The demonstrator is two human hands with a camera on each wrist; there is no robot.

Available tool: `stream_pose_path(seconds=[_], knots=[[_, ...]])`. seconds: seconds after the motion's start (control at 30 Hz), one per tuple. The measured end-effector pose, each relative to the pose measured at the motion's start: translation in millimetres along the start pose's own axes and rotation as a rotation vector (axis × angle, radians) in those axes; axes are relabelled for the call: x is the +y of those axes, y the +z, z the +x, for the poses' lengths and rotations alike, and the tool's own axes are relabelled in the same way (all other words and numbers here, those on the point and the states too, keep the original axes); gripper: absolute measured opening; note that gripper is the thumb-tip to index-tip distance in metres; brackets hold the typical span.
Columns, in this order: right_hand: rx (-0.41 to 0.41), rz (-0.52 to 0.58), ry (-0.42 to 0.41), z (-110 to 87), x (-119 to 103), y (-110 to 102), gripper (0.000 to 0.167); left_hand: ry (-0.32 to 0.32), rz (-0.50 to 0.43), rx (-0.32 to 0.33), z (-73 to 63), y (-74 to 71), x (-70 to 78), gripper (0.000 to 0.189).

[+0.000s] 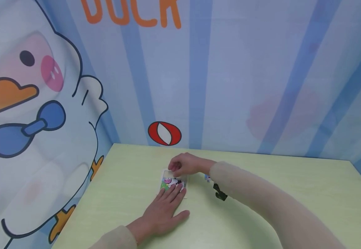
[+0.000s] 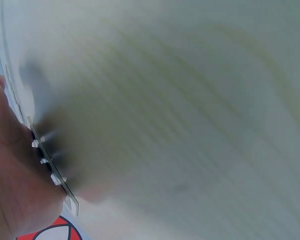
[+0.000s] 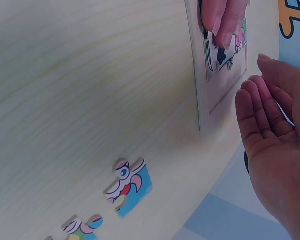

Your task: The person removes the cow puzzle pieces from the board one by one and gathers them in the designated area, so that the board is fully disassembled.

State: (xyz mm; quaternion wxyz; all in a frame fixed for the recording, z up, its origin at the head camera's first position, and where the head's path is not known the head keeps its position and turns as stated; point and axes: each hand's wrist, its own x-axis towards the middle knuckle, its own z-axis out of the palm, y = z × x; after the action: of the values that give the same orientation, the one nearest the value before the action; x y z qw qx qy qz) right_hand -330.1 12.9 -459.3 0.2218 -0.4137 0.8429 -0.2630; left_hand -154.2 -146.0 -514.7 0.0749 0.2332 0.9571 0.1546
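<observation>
A small jigsaw board (image 1: 164,184) with a white frame lies on the table, with a pink-and-white cow picture in its lower part. The left hand (image 1: 165,211) lies across its near part, fingers straight and pressing on the picture. In the right wrist view, the upper part of the jigsaw board (image 3: 225,87) shows a bare pale strip. Beside this end hovers the right hand (image 3: 277,127), its fingers loosely bent and nothing seen in them. A loose puzzle piece (image 3: 130,187) with an eye and blue ground lies apart from the board.
Another puzzle piece (image 3: 80,228) is partly cut off by the lower edge of the right wrist view. A small black object (image 1: 220,192) shows beneath the right sleeve. Behind the pale table (image 1: 130,173) hangs a printed duck curtain (image 1: 230,86).
</observation>
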Motion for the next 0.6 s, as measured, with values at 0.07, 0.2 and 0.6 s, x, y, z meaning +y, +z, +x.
stream_pose_path(seconds=[0.07,0.2,0.6], knots=[[-0.001,-0.001,-0.001,2.2,-1,1,0.021,0.004,-0.004,0.01,-0.6,-0.4,0.4,0.08],[-0.008,0.005,0.012,5.3,-4,3,0.022,0.006,-0.012,0.024,-0.6,-0.9,2.0,0.081],[-0.017,0.003,0.002,9.5,-9,6,0.018,-0.012,-0.031,0.014,3.3,-9.2,13.0,0.079]])
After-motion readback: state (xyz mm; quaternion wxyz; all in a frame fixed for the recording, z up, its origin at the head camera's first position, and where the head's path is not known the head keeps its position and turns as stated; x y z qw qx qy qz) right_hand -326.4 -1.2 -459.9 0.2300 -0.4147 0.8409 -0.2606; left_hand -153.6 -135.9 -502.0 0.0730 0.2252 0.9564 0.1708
